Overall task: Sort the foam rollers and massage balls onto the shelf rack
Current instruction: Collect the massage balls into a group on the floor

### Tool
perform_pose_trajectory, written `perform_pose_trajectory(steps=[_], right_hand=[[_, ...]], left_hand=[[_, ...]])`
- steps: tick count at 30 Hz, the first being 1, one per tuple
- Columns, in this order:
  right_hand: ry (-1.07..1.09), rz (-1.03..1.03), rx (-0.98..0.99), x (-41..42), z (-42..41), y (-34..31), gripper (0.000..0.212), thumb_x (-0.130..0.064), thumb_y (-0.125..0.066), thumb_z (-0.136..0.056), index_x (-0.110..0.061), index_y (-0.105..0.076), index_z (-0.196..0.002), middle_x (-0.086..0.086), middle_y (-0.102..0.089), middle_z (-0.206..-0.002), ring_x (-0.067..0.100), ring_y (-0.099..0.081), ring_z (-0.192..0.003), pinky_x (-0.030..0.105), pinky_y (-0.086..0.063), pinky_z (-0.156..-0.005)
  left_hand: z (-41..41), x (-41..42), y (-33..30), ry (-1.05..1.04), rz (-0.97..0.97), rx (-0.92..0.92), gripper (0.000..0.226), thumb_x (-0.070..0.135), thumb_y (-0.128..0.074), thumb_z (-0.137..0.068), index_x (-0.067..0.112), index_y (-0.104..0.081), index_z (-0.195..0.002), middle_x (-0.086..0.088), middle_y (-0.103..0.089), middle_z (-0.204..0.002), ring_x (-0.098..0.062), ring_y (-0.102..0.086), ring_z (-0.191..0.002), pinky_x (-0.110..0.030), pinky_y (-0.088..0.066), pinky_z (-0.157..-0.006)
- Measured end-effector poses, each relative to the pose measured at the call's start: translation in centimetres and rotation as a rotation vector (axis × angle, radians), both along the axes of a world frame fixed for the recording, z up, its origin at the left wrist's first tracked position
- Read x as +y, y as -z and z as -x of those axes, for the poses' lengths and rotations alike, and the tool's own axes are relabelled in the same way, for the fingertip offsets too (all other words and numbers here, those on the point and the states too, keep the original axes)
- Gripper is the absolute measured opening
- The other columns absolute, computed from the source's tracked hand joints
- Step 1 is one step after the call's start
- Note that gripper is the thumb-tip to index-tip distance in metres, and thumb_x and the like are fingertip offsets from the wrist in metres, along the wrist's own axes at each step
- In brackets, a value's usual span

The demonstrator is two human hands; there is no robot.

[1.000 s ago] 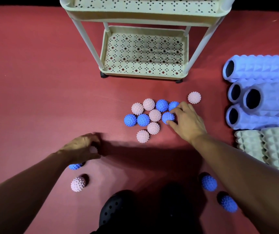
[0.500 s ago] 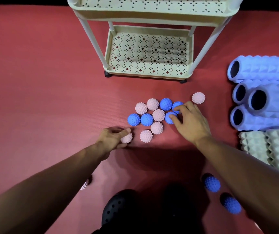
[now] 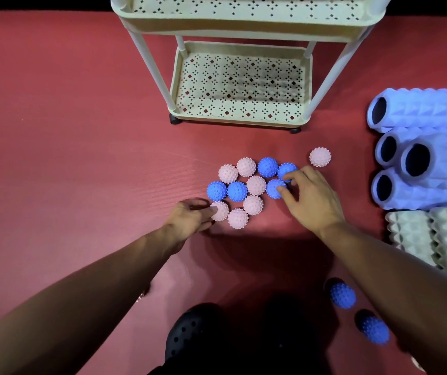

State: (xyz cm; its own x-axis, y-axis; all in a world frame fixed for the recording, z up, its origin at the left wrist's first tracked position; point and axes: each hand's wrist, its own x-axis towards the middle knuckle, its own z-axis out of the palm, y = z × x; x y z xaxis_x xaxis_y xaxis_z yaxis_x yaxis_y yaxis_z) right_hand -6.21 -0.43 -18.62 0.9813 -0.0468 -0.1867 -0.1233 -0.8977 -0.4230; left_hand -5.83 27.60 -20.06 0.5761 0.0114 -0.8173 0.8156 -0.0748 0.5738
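A cluster of spiky pink and blue massage balls (image 3: 256, 184) lies on the red mat below the cream shelf rack (image 3: 240, 120). My left hand (image 3: 189, 216) holds a pink ball (image 3: 221, 211) against the cluster's near left edge. My right hand (image 3: 311, 198) rests fingers on a blue ball (image 3: 274, 188) and touches another blue ball (image 3: 287, 169) at the cluster's right side. One pink ball (image 3: 320, 157) sits apart at the right. Blue foam rollers (image 3: 427, 109) and pale green rollers (image 3: 433, 236) lie at the right edge.
Two loose blue balls (image 3: 342, 295) (image 3: 373, 330) lie near my right forearm at the bottom right. A black shoe (image 3: 192, 334) shows at the bottom middle. The rack's lower shelf holds nothing; open red mat spreads to the left.
My left hand picked up a pink ball at the near left and carried it right to the cluster's edge. My right hand has stayed on the blue balls, shifting its fingers slightly.
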Motion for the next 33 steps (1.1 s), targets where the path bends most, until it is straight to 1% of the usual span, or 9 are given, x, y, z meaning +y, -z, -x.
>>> perform_pose_trajectory(steps=[5, 9, 12, 14, 17, 20, 23, 26, 33], right_hand=[[0.023, -0.017, -0.006, -0.2, -0.1, 0.1, 0.028, -0.041, -0.062, -0.091, -0.024, -0.064, -0.113, -0.004, -0.054, -0.108, 0.022, -0.054, -0.109, 0.044, -0.054, -0.081], [-0.016, -0.020, -0.047, 0.8, 0.3, 0.3, 0.026, -0.040, -0.064, -0.091, -0.023, -0.066, -0.111, -0.004, -0.056, -0.110, 0.022, -0.055, -0.109, 0.041, -0.055, -0.079], [-0.155, 0.000, -0.179, 1.9, 0.5, 0.7, 0.026, -0.036, -0.067, -0.091, -0.018, -0.068, -0.109, 0.000, -0.060, -0.106, 0.026, -0.057, -0.103, 0.042, -0.055, -0.077], [-0.272, -0.015, -0.266, 2.6, 0.6, 0.8, 0.026, -0.035, -0.066, -0.091, -0.015, -0.069, -0.108, 0.002, -0.062, -0.105, 0.028, -0.059, -0.097, 0.044, -0.053, -0.082], [-0.370, -0.030, -0.303, 3.9, 0.9, 0.4, 0.027, -0.035, -0.062, -0.092, -0.016, -0.068, -0.109, 0.001, -0.062, -0.109, 0.028, -0.059, -0.097, 0.044, -0.049, -0.088], [-0.424, -0.047, -0.304, 5.3, 1.4, 0.1, 0.026, -0.036, -0.064, -0.091, -0.017, -0.068, -0.108, 0.000, -0.062, -0.110, 0.028, -0.059, -0.097, 0.044, -0.048, -0.088], [-0.464, -0.093, -0.285, 7.1, 2.2, -0.1, 0.025, -0.035, -0.066, -0.090, -0.020, -0.067, -0.109, -0.002, -0.062, -0.109, 0.025, -0.059, -0.096, 0.042, -0.048, -0.087], [-0.501, -0.117, -0.277, 8.5, 2.6, -0.1, 0.026, -0.036, -0.064, -0.090, -0.021, -0.067, -0.111, -0.004, -0.061, -0.110, 0.023, -0.058, -0.096, 0.040, -0.048, -0.086], [-0.537, -0.182, -0.187, 10.9, 3.5, 0.0, 0.030, -0.041, -0.065, -0.090, -0.022, -0.066, -0.113, -0.007, -0.060, -0.114, 0.020, -0.058, -0.100, 0.037, -0.048, -0.087]], left_hand=[[-0.7, 2.2, -1.1, 0.166, -0.099, -0.025, 0.023, 0.005, -0.071, -0.091, 0.008, -0.060, -0.110, -0.006, -0.063, -0.077, -0.016, -0.060, -0.066, -0.023, -0.056, -0.060], [-1.4, 6.9, -2.2, 0.445, -0.310, -0.193, 0.020, -0.009, -0.071, -0.085, -0.003, -0.063, -0.102, -0.001, -0.063, -0.079, -0.001, -0.063, -0.060, -0.009, -0.047, -0.057], [-1.3, 11.4, -2.7, 0.725, -0.476, -0.154, 0.024, 0.008, -0.084, -0.078, 0.011, -0.071, -0.098, -0.002, -0.071, -0.084, -0.010, -0.062, -0.070, -0.005, -0.043, -0.061], [-0.6, 13.7, -2.7, 0.884, -0.580, -0.075, 0.027, 0.025, -0.088, -0.075, 0.025, -0.071, -0.095, 0.007, -0.072, -0.089, -0.004, -0.061, -0.071, -0.005, -0.039, -0.062], [0.6, 15.4, -2.9, 1.034, -0.616, 0.034, 0.034, 0.048, -0.088, -0.064, 0.034, -0.069, -0.089, 0.019, -0.069, -0.088, -0.005, -0.064, -0.084, -0.016, -0.044, -0.071], [1.4, 16.9, -2.4, 1.103, -0.621, 0.077, 0.055, 0.057, -0.088, -0.053, 0.032, -0.068, -0.097, 0.014, -0.070, -0.095, -0.010, -0.067, -0.086, -0.026, -0.055, -0.077], [2.6, 17.3, -2.8, 1.022, -0.607, 0.098, 0.051, 0.033, -0.091, -0.067, 0.024, -0.060, -0.106, -0.003, -0.067, -0.105, -0.020, -0.069, -0.075, -0.033, -0.060, -0.068], [3.8, 17.2, -3.0, 0.857, -0.479, 0.193, 0.038, 0.020, -0.083, -0.079, 0.019, -0.061, -0.109, -0.012, -0.067, -0.110, -0.029, -0.071, -0.091, -0.043, -0.063, -0.076], [7.2, 16.3, -5.2, 0.356, -0.122, 0.443, 0.041, 0.043, -0.076, -0.085, 0.026, -0.066, -0.120, 0.002, -0.060, -0.127, -0.021, -0.052, -0.122, -0.054, -0.059, -0.082]])
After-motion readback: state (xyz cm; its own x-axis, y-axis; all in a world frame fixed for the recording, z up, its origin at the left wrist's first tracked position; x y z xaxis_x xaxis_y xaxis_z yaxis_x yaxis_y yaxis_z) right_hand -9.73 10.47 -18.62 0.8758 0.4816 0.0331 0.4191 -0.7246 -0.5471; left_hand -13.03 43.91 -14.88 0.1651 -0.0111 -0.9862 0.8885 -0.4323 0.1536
